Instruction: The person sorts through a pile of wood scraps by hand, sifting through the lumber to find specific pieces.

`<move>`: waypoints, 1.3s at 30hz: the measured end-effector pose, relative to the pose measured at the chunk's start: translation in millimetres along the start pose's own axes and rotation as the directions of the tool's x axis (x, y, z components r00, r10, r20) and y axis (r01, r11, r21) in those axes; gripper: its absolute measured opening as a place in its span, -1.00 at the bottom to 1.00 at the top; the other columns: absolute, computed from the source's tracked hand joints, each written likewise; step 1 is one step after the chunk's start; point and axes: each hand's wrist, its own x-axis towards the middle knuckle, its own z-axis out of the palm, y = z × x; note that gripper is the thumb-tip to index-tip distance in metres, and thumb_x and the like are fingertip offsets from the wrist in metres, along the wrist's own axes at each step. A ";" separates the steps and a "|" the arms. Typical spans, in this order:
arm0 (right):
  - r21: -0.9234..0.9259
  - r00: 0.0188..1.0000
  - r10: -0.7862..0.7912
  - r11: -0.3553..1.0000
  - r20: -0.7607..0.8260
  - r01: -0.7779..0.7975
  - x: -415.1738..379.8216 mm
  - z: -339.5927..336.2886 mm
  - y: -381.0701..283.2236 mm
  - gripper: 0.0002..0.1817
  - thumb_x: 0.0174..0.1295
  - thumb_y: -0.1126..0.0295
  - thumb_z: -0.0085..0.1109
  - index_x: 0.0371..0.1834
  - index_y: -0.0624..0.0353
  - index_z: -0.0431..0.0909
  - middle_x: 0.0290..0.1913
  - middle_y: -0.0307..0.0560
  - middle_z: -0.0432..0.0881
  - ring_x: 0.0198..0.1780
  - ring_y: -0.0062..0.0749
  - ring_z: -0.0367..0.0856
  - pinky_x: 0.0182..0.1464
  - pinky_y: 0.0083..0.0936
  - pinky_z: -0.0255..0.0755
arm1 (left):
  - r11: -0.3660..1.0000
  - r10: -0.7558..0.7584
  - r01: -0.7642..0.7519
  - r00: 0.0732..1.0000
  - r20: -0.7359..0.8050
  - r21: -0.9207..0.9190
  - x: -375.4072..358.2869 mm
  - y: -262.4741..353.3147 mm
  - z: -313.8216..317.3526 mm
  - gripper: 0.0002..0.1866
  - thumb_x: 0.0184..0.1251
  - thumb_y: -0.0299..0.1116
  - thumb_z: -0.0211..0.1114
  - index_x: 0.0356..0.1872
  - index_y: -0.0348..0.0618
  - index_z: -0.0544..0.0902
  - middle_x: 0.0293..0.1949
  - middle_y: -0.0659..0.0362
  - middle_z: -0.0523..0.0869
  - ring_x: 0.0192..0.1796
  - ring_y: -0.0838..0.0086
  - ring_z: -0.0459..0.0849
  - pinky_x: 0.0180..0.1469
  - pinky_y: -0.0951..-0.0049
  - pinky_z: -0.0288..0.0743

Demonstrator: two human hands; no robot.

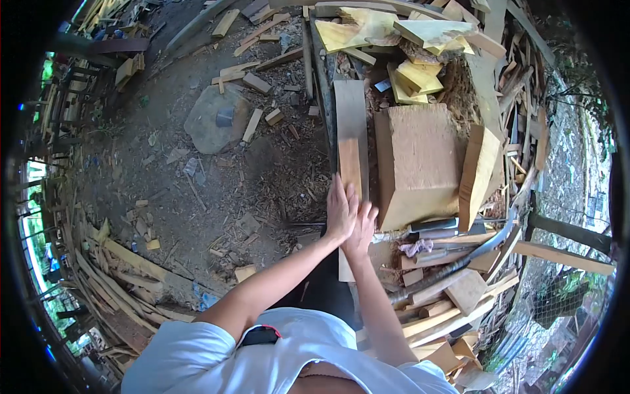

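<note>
A long narrow board (350,108) with a greyish face runs away from my body, its pale near end showing below my wrists. On it lies a smaller reddish-brown strip of wood (349,157). My left hand (342,213) presses on the near part of this strip, fingers pointing forward. My right hand (361,231) is close against the left one and grips the strip's near end; the hands overlap, hiding that end and some fingers. Just right of the board stands a large squared wooden block (420,154).
A thick wooden slab (478,174) leans at the block's right. Yellow wood offcuts (417,79) lie beyond it. A curved long-handled blade (489,243) and a pinkish rag (416,247) rest among tools at the lower right. A flat stone (213,128) and scraps lie on the dirt floor.
</note>
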 end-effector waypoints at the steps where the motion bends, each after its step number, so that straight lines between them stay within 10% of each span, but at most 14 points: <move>1: 0.072 0.999 0.047 0.996 0.026 -0.049 21.6 2.3 -0.9 -0.36 0.09 0.34 0.15 0.31 0.11 0.27 -0.03 0.14 0.38 0.00 0.13 0.37 -0.14 -0.16 0.57 | 1.000 -0.010 0.010 1.000 -0.016 0.001 23.5 1.7 -0.6 -0.26 0.45 -0.16 0.00 0.43 -0.45 -0.08 0.38 -0.34 0.12 0.41 -0.14 0.13 0.44 0.07 -0.02; 6: -0.222 0.926 -0.281 0.948 -0.252 0.228 135.1 16.0 -7.6 -0.29 0.23 0.24 0.02 0.48 -0.03 0.07 0.21 0.14 0.40 0.16 0.27 0.40 0.08 -0.11 0.51 | 0.984 0.087 -0.068 0.990 -0.110 0.165 149.6 0.4 -4.2 -0.29 0.45 -0.04 -0.03 0.40 -0.40 0.09 0.38 -0.28 0.20 0.42 -0.11 0.17 0.44 0.03 0.00; 11: 0.159 0.991 -0.020 0.986 -0.133 0.041 177.8 19.5 -11.5 -0.37 0.26 0.16 -0.01 0.40 0.09 0.17 0.22 0.23 0.36 0.29 0.40 0.24 0.24 0.05 0.32 | 0.997 -0.047 0.051 0.995 -0.084 0.051 197.9 5.2 -2.4 -0.22 0.36 0.05 0.00 0.43 -0.30 0.06 0.45 -0.18 0.10 0.47 -0.11 0.04 0.47 0.00 -0.10; 16: -0.298 0.928 -0.332 0.915 -0.168 0.273 65.7 25.3 21.0 -0.30 0.18 0.20 0.04 0.41 0.13 0.16 0.22 0.25 0.33 0.20 0.28 0.33 0.25 -0.02 0.30 | 0.996 0.041 -0.035 0.996 -0.080 0.078 83.8 -6.7 13.9 -0.23 0.32 -0.07 0.10 0.40 -0.39 0.10 0.43 -0.24 0.09 0.45 -0.17 0.07 0.46 -0.02 -0.09; 17: -0.142 0.996 -0.079 0.986 0.043 0.084 28.9 27.3 25.4 -0.28 0.16 0.22 0.05 0.43 0.11 0.15 0.19 0.23 0.35 0.19 0.23 0.32 0.25 0.00 0.26 | 0.992 0.097 -0.091 0.993 -0.073 0.083 41.9 -2.3 11.4 -0.25 0.33 -0.13 0.10 0.40 -0.39 0.09 0.43 -0.26 0.10 0.44 -0.17 0.08 0.45 -0.04 -0.06; 24: -0.165 0.987 -0.045 0.984 0.157 0.071 -144.7 5.7 29.4 -0.32 0.20 0.37 -0.07 0.47 0.08 0.12 -0.02 0.21 0.38 -0.03 0.06 0.32 0.01 -0.15 0.31 | 0.986 -0.150 0.136 0.977 0.151 0.097 -140.4 20.9 -10.4 -0.11 0.28 -0.12 0.15 0.44 -0.43 -0.10 0.45 -0.28 -0.02 0.48 -0.14 -0.03 0.45 -0.04 -0.16; 35: -0.368 0.969 -0.221 0.915 -0.106 0.168 105.1 10.3 -15.8 -0.43 0.10 0.34 0.14 0.21 0.24 0.27 -0.11 0.07 0.38 -0.04 0.02 0.42 -0.29 -0.37 0.61 | 0.986 -0.013 0.012 1.000 0.005 0.169 112.8 -1.5 -15.1 -0.14 0.33 0.06 0.08 0.47 -0.24 -0.03 0.52 -0.11 -0.18 0.52 -0.13 -0.19 0.35 -0.42 -0.29; 39: 0.087 0.964 -0.090 0.990 -0.250 0.115 188.0 19.0 -29.4 -0.55 0.21 0.29 0.10 0.11 0.24 0.29 0.03 0.22 0.37 0.06 0.22 0.38 -0.10 0.00 0.52 | 0.966 -0.092 0.095 0.996 -0.023 0.240 209.6 5.3 -26.4 -0.13 0.30 0.13 0.06 0.48 -0.17 0.00 0.52 -0.08 -0.15 0.52 -0.11 -0.19 0.36 -0.42 -0.29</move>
